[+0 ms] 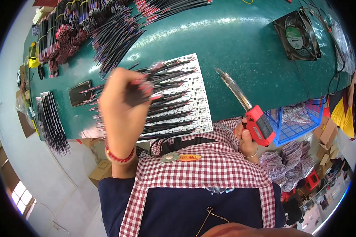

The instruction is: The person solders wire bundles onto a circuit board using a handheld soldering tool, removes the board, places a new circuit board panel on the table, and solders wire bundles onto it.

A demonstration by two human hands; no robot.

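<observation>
A white circuit board panel lies at the table's near edge, with rows of short black wires across it, their ends red. Above its left part is my left hand, fingers bent together and blurred; whatever they pinch cannot be made out. My right hand is closed round the red and black handle of a soldering iron, right of the panel. Its metal tip points up and left over the green table, apart from the panel.
Bundles of black and red wires lie at the far left. A dark flat phone-like thing and a stack of wired strips are at left. A black fan stands far right, above a blue basket beside the table.
</observation>
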